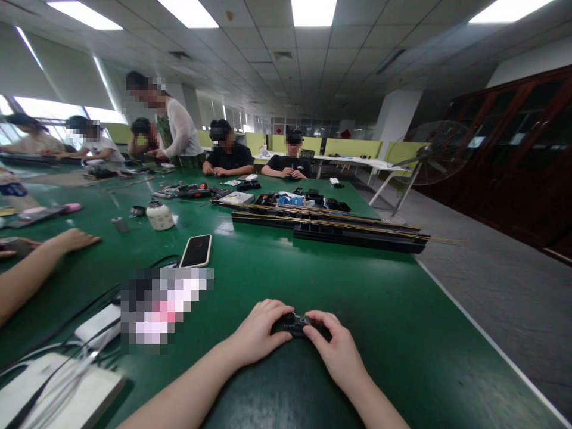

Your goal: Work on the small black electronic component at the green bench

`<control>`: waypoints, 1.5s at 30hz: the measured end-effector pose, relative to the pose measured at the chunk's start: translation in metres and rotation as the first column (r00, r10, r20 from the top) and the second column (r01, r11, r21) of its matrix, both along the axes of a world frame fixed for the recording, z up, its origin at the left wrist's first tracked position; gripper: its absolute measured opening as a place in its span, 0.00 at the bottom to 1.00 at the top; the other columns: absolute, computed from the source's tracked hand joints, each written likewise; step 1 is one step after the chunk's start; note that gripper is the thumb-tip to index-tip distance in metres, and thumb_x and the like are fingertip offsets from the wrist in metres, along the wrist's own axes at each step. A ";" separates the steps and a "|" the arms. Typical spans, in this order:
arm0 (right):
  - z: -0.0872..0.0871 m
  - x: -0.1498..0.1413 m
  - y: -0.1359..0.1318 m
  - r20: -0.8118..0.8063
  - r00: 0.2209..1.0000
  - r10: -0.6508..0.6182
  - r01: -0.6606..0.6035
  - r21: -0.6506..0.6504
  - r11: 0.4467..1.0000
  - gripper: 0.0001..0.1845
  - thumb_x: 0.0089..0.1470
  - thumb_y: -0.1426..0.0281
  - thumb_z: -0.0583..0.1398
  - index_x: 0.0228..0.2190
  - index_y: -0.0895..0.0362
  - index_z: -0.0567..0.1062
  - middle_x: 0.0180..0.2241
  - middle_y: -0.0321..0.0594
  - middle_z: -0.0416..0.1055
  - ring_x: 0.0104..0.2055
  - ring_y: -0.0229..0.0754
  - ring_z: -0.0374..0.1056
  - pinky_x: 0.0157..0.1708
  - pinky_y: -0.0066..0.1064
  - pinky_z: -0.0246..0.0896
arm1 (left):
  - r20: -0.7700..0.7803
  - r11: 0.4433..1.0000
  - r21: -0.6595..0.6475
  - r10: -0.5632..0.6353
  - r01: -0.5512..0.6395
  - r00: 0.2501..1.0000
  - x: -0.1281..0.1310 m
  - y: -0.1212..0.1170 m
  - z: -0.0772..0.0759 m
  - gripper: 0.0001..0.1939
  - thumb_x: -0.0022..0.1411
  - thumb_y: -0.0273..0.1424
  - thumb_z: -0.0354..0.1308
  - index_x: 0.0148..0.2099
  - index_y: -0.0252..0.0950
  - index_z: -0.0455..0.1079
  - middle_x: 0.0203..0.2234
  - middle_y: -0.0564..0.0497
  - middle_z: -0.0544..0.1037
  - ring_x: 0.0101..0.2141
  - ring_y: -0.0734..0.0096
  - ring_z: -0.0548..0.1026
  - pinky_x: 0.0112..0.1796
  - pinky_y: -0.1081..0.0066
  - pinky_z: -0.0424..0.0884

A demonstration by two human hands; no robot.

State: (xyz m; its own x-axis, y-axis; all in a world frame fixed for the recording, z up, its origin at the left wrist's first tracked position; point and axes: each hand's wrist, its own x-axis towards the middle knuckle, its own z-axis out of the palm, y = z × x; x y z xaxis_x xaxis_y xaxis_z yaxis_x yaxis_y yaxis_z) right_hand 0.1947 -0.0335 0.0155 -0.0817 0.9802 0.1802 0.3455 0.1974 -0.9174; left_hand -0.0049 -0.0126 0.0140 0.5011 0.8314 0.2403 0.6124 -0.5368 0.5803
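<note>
At the left of the green bench (402,322), a pale jar (159,217) stood beyond a phone (196,251) lying screen up. Near the middle, the left hand (258,331) pinched the left end of a small black part (295,326); the right hand (338,348) pinched its right end. Beyond, reaching farther right, lay 2 black rails (361,239) with thin rods.

Fingers of the bare left hand (257,335) and bare right hand (336,345) hold a small black part (295,326) at the glossy green table (379,310); farther off lie a dark-screened, pale-rimmed phone (196,251) and long black bars (357,239)
</note>
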 end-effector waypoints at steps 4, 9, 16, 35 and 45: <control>0.003 -0.001 -0.001 0.072 0.995 0.062 -0.068 0.081 0.994 0.08 0.49 0.66 0.60 0.33 0.52 0.76 0.37 0.40 0.73 0.44 0.46 0.66 0.47 0.38 0.59 | 0.006 1.000 0.005 -0.007 0.007 1.000 0.000 0.001 -0.001 0.22 0.55 0.30 0.61 0.52 0.41 0.64 0.44 0.50 0.72 0.45 0.62 0.67 0.47 0.63 0.62; 0.006 -0.002 -0.003 0.205 0.975 0.083 -0.100 0.072 0.992 0.08 0.48 0.69 0.60 0.33 0.50 0.77 0.41 0.41 0.72 0.48 0.48 0.64 0.50 0.41 0.57 | -0.009 1.000 0.006 -0.017 0.018 1.000 0.001 0.000 0.000 0.22 0.54 0.30 0.62 0.52 0.41 0.64 0.44 0.50 0.72 0.45 0.62 0.67 0.46 0.63 0.62; 0.007 -0.003 -0.004 0.282 0.954 0.100 -0.117 0.043 0.992 0.10 0.45 0.71 0.61 0.34 0.50 0.76 0.40 0.40 0.73 0.47 0.49 0.64 0.49 0.42 0.56 | -0.016 1.000 0.014 -0.015 0.015 1.000 0.001 -0.001 0.000 0.21 0.55 0.32 0.61 0.51 0.42 0.65 0.44 0.50 0.72 0.45 0.61 0.67 0.46 0.62 0.62; 0.000 0.000 -0.003 0.219 0.975 0.036 -0.039 0.013 0.999 0.17 0.45 0.71 0.59 0.41 0.51 0.72 0.42 0.41 0.71 0.47 0.47 0.65 0.50 0.39 0.58 | -0.016 1.000 0.018 0.019 -0.019 1.000 0.001 -0.001 -0.003 0.20 0.60 0.28 0.53 0.55 0.40 0.60 0.48 0.46 0.69 0.48 0.61 0.65 0.50 0.59 0.62; 0.000 0.000 -0.003 0.218 0.975 0.035 -0.034 -0.007 0.999 0.18 0.45 0.70 0.59 0.42 0.52 0.71 0.43 0.42 0.71 0.48 0.47 0.65 0.51 0.39 0.58 | -0.018 1.000 0.026 0.018 -0.018 1.000 0.000 -0.001 -0.005 0.21 0.60 0.27 0.54 0.56 0.40 0.60 0.48 0.47 0.68 0.48 0.61 0.65 0.50 0.59 0.62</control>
State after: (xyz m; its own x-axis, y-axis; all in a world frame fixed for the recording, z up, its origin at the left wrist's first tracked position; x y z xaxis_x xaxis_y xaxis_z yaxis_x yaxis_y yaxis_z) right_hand 0.1946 -0.0365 0.0151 -0.1524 0.9767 0.1513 0.5307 0.2100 -0.8212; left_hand -0.0053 -0.0140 0.0092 0.4905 0.8341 0.2525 0.6324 -0.5400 0.5554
